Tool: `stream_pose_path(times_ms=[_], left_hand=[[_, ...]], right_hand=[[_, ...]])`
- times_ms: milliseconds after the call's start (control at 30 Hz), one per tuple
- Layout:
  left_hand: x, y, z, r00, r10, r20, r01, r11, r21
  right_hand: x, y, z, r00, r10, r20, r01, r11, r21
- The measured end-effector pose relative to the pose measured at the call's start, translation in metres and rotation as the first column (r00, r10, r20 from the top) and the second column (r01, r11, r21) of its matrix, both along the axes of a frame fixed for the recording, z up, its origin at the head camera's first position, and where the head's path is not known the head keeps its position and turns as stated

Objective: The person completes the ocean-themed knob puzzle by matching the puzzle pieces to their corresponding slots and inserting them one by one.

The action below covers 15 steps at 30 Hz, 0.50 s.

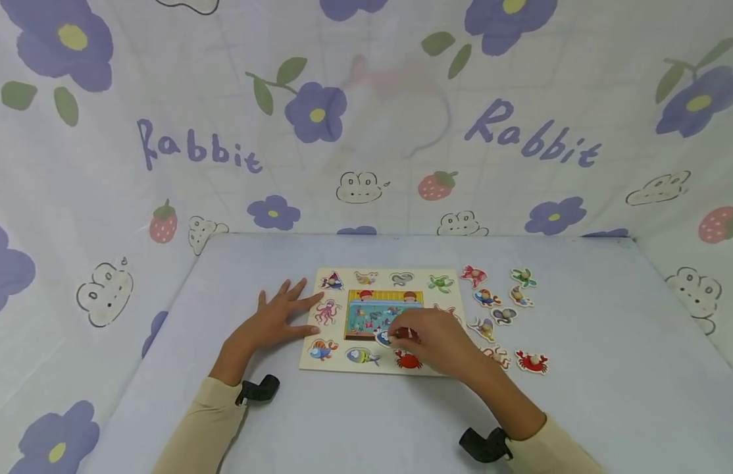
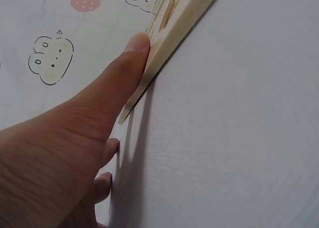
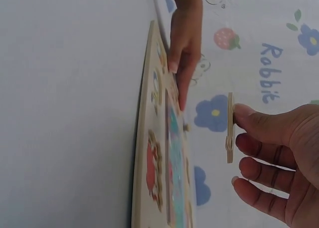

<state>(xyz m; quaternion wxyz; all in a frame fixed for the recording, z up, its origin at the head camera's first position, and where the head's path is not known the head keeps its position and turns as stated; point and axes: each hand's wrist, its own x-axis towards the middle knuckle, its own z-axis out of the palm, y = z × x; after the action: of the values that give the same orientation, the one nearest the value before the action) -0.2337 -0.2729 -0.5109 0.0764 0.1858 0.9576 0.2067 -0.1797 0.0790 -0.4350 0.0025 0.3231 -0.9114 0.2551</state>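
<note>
My right hand [image 1: 434, 339] pinches a flat wooden puzzle piece [image 3: 230, 130] with blue and white on its face. It holds the piece above the lower middle of a wooden puzzle board [image 1: 310, 361]; the right wrist view shows the piece edge-on, apart from the board. My left hand [image 1: 278, 319] lies with fingers spread at the board's left side, its thumb [image 2: 137, 43] touching the edge. Sea animals are printed around the board, among them an octopus [image 1: 328, 312] and a red crab [image 1: 408, 359] partly behind my right fingers. A knobbed piece [image 1: 331, 282] sits at the upper left corner.
Several loose knobbed pieces lie right of the board, including a red crab piece [image 1: 531, 361], a green turtle piece [image 1: 523, 277] and a red starfish-like piece [image 1: 474, 276]. My right forearm passes close to the nearest ones. A patterned curtain [image 1: 390, 131] hangs behind the white table [image 1: 354, 428].
</note>
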Motion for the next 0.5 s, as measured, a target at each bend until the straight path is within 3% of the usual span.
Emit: stream_pose_path(times_ms=[267,500], left_hand=[[-0.001,0.001,0.001,1.0,-0.005,0.009,0.005,1.0,-0.006],[-0.002,-0.001,-0.001,1.0,-0.001,0.014,0.002,1.0,-0.011]], right_hand=[[-0.004,-0.026,-0.011,0.998,0.064,-0.013,-0.064,0.998,0.021],[-0.005,-0.045,-0.018,0.997,0.076,0.027,-0.078,0.996,0.047]])
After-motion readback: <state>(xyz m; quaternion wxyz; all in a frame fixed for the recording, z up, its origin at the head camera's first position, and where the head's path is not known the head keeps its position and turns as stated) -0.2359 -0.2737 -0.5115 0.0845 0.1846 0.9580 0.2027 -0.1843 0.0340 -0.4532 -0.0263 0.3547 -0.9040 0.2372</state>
